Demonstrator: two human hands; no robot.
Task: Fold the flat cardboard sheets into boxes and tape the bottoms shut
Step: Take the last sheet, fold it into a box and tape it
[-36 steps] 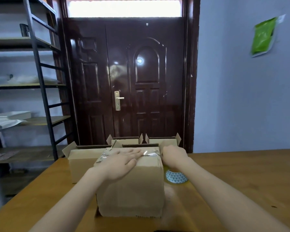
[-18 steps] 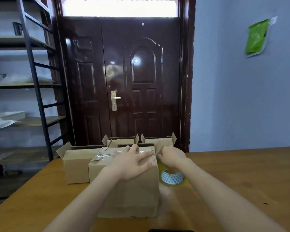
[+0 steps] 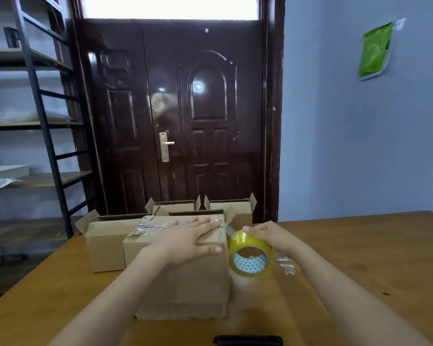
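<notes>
The left hand (image 3: pixel 185 239) lies flat on top of the nearest cardboard box (image 3: pixel 183 278), its fingers (image 3: pixel 205 222) straight and spread, pressing down on the taped seam, the thumb reaching toward the box's right edge. This box stands on the wooden worktop (image 3: pixel 360 258) directly under those fingers, its closed side up. The right hand (image 3: pixel 273 237) is just right of the box, fingers curled over a roll of yellowish clear tape (image 3: pixel 250 255), which it holds lifted beside the box's upper right corner. A strip of tape (image 3: pixel 226 227) runs from the roll to the box top, ending close to the left fingertips. Beyond the left fingers stand three more folded boxes with their flaps open: one (image 3: pixel 105 236) to the left, touching the near box, and two (image 3: pixel 175 207) (image 3: pixel 235 208) behind it. A dark object (image 3: pixel 248 340) lies on the worktop at the near edge, below both hands.
</notes>
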